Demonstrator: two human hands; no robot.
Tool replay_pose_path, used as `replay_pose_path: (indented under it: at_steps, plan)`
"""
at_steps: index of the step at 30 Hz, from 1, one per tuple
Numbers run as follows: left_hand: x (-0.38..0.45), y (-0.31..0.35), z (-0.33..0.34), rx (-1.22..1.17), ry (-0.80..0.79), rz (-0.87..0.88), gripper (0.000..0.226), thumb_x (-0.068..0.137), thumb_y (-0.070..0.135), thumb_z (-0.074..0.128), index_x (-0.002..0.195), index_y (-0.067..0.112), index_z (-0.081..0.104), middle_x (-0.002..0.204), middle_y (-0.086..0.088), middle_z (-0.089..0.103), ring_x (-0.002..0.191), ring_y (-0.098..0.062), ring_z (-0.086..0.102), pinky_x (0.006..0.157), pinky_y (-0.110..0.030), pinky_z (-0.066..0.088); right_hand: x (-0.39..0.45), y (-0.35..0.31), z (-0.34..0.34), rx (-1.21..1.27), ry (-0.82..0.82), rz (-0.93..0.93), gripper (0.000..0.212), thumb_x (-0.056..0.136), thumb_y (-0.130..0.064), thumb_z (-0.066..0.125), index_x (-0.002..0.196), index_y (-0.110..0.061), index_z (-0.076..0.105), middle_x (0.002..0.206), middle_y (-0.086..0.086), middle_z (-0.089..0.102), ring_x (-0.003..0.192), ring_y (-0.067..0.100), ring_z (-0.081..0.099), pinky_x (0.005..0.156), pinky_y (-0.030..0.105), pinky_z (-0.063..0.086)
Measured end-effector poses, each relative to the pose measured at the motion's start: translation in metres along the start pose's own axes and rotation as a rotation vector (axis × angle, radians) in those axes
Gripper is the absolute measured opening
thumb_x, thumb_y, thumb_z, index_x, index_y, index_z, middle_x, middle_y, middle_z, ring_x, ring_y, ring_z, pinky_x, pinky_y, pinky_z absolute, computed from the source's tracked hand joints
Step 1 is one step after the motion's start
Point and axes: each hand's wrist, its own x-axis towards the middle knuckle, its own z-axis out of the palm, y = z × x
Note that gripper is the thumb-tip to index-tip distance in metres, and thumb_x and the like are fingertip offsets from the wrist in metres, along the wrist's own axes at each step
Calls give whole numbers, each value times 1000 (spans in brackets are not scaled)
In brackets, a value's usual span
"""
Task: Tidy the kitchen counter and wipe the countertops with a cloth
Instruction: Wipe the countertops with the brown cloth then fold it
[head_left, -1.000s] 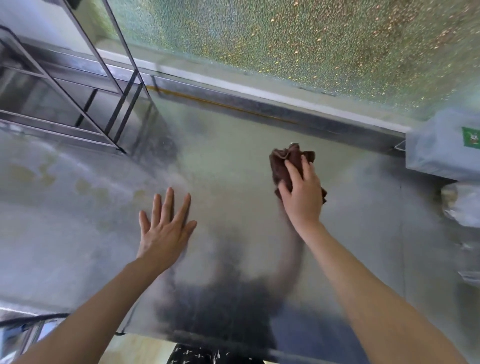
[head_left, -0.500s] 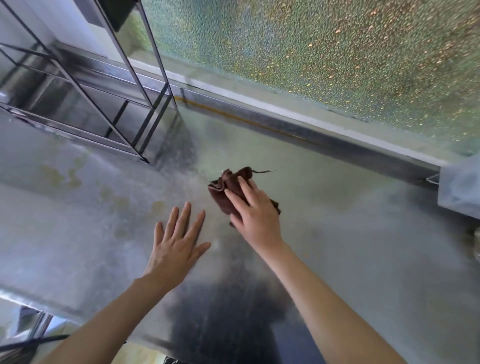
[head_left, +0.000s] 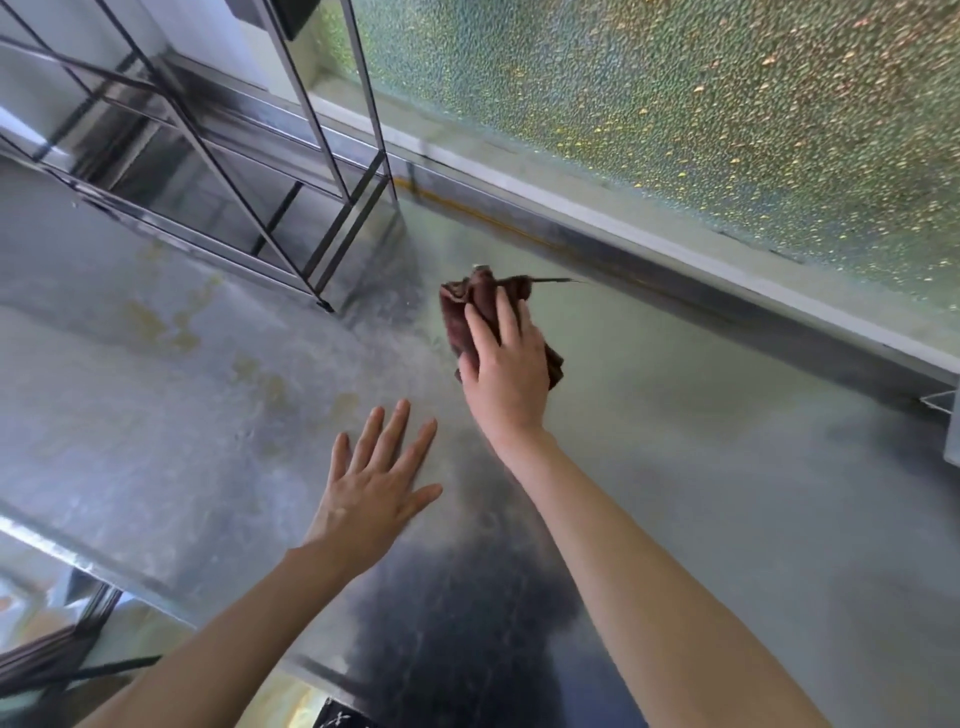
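A crumpled dark brown cloth (head_left: 470, 306) lies on the stainless steel countertop (head_left: 701, 467), a little in front of the back ledge. My right hand (head_left: 506, 374) presses down on the cloth with fingers spread over it, covering most of it. My left hand (head_left: 376, 480) rests flat on the counter with fingers apart, holding nothing, just left of and nearer than the cloth. Yellowish stains (head_left: 166, 327) mark the steel to the left.
A metal wire rack (head_left: 218, 171) stands on the counter at the back left, its foot close to the cloth. A textured glass window (head_left: 675, 104) runs behind a raised steel ledge (head_left: 675, 270). A grey box edge (head_left: 953, 431) shows at far right. The counter's front edge (head_left: 104, 571) is near left.
My right hand has slid the cloth leftward across the counter, from the right of centre toward the rack's foot. The left hand stays flat in about the same place.
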Motion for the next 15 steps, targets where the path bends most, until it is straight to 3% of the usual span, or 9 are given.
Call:
replay_pose_path:
  at_steps: [3, 6, 8, 12, 15]
  plan:
    - [-2, 1, 0, 23, 21, -5, 65, 89, 62, 6, 145, 28, 10, 151, -6, 15, 138, -31, 15, 105, -52, 23, -4, 4, -5, 25, -146, -251, 50, 77, -19, 67, 126, -16, 57, 142, 15, 44, 127, 40, 42, 101, 51, 39]
    - [-2, 0, -2, 20, -2, -8, 65, 90, 61, 8, 144, 26, 17, 150, -7, 20, 136, -31, 21, 102, -52, 27, -7, 38, -22, -35, -162, -363, 49, 76, -20, 69, 124, -18, 59, 141, 13, 46, 123, 37, 47, 95, 47, 44]
    - [-2, -3, -4, 26, -5, -8, 65, 91, 61, 8, 144, 26, 21, 150, -6, 22, 135, -30, 24, 101, -50, 31, -18, 65, -32, -49, -118, -289, 49, 77, -20, 69, 125, -18, 59, 141, 14, 45, 123, 37, 47, 97, 47, 43]
    - [-2, -2, -6, 7, -59, -16, 65, 90, 61, 9, 144, 26, 18, 150, -6, 21, 136, -30, 24, 102, -49, 27, -49, 73, -34, -45, 39, 83, 44, 80, -17, 62, 124, -13, 58, 141, 19, 43, 125, 42, 43, 101, 52, 40]
    - [-3, -2, -7, -31, -84, -1, 67, 86, 64, 1, 144, 32, -3, 154, -3, -1, 141, -29, -1, 109, -48, 8, -67, 36, -29, -22, 65, 264, 48, 76, -12, 68, 122, -11, 59, 139, 22, 45, 123, 45, 44, 101, 53, 39]
